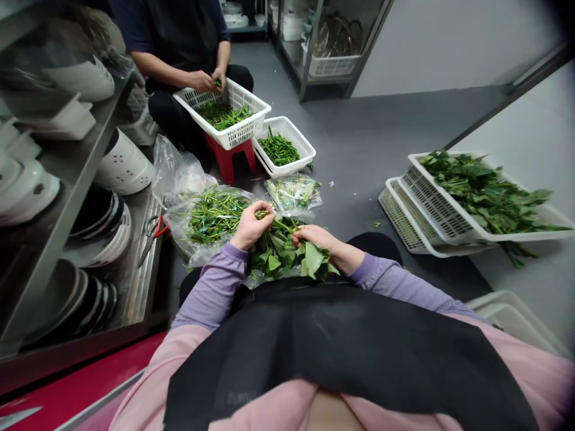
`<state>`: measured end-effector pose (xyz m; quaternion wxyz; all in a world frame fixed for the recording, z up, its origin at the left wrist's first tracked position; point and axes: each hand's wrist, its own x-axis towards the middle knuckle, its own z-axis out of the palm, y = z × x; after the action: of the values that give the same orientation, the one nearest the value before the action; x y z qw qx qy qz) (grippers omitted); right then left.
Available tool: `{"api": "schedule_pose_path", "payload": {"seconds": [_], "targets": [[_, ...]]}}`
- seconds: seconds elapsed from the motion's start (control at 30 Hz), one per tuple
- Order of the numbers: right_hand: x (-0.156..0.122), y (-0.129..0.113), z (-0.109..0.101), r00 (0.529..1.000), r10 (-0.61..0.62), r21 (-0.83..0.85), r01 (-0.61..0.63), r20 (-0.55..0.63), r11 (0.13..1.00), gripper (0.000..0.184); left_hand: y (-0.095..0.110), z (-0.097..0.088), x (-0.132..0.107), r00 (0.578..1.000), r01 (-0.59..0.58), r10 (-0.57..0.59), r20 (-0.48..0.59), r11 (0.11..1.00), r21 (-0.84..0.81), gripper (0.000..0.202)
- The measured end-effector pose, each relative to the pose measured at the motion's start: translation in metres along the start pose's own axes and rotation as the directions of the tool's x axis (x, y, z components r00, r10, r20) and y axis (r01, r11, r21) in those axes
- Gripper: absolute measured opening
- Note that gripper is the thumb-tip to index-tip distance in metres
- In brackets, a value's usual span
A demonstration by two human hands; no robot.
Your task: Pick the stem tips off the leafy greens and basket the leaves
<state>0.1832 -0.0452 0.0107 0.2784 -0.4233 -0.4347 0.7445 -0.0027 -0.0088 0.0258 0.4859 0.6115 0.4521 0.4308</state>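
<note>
My left hand [251, 226] is closed around the stem ends of a bunch of leafy greens [287, 254] that lies in my lap over a black apron. My right hand [314, 237] rests on the same bunch, fingers curled and pinching a stem. Just beyond my hands, a clear plastic bag [211, 216] lies open on the floor with cut green stems in it. Another clear bag [293, 193] with stems lies behind it.
A white basket [449, 209] of green leaves sits at right on stacked empty baskets. Opposite, a person in dark clothes picks stems over a white basket [233, 129] on a red stool, beside another basket [287, 161] of stems. Scissors [153, 230] lie on the steel shelf of bowls.
</note>
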Motion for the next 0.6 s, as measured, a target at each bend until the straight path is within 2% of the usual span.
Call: {"api": "schedule_pose_path", "payload": {"seconds": [0.07,0.13,0.23,0.3,0.33,0.4,0.47,0.5,0.57,0.6], "targets": [[0.006,0.004,0.003,0.988,-0.058,0.009,0.06,-0.145,0.998,0.019,0.001,0.005,-0.003,0.998,-0.041,0.042,-0.046,0.999,0.02,0.014],[0.013,0.008,0.001,0.943,-0.102,-0.093,0.076,-0.318,0.993,0.021,0.004,0.012,-0.009,0.989,-0.112,0.119,-0.087,0.99,0.084,0.013],[0.018,0.012,-0.012,0.806,-0.214,-0.317,0.035,-0.552,0.948,0.02,0.011,0.013,-0.016,0.954,-0.211,0.249,-0.165,0.953,0.217,0.013],[0.014,0.013,-0.026,0.719,-0.305,-0.452,-0.014,-0.624,0.892,0.019,0.011,0.0,-0.013,0.928,-0.19,0.276,-0.25,0.929,0.318,0.014],[0.011,0.012,-0.033,0.706,-0.338,-0.5,-0.027,-0.623,0.865,0.019,0.009,-0.012,-0.008,0.917,-0.132,0.258,-0.304,0.916,0.379,0.015],[0.002,0.004,-0.047,0.719,-0.383,-0.532,0.021,-0.58,0.846,0.019,-0.003,-0.041,0.006,0.888,0.088,0.16,-0.432,0.862,0.499,0.019],[-0.008,-0.011,-0.059,0.729,-0.405,-0.426,0.171,-0.552,0.888,0.018,-0.02,-0.072,0.02,0.818,0.386,-0.003,-0.576,0.746,0.543,0.028],[-0.013,-0.02,-0.065,0.71,-0.417,-0.346,0.254,-0.567,0.903,0.018,-0.029,-0.085,0.025,0.795,0.476,-0.067,-0.602,0.685,0.552,0.034],[-0.025,-0.035,-0.078,0.663,-0.402,-0.198,0.363,-0.632,0.911,0.02,-0.043,-0.101,0.032,0.775,0.557,-0.133,-0.617,0.605,0.569,0.042],[-0.032,-0.04,-0.085,0.661,-0.359,-0.13,0.371,-0.659,0.92,0.022,-0.047,-0.105,0.033,0.781,0.563,-0.142,-0.608,0.583,0.586,0.045]]}}
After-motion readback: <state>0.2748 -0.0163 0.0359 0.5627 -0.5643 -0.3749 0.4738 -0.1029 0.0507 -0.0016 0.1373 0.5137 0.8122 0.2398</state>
